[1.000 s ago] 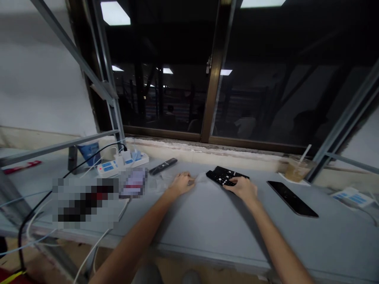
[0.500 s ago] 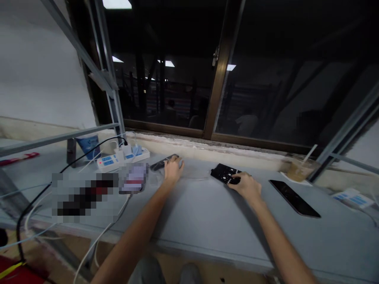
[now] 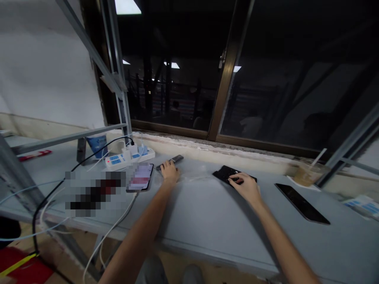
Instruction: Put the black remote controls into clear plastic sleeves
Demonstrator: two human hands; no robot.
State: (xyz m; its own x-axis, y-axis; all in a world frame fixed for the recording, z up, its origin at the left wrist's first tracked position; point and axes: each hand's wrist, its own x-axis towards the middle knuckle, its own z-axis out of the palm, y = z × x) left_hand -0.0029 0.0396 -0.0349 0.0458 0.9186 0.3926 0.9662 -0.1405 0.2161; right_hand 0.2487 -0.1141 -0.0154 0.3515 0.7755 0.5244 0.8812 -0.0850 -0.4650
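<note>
My left hand rests palm down, fingers slightly apart, over the near part of a slim dark device near the wall. Its kind is not clear. Clear plastic film lies on the table between my hands. On the right, my right hand is over a flat black piece with small white marks. Thumb and forefinger come together in a pinch above its surface; anything between the tips is too small to make out. The hand covers the piece's right part.
A phone with a lit screen and a white power strip with plugs and cables are at left, by a blue cup. A dark phone and an iced drink with straw stand right. Cables hang over the grey table's front edge.
The view has shifted a little to the left. My left hand has slid slightly down the dark device, showing more of its far end. My right thumb and forefinger have drawn closer together over the black piece.
</note>
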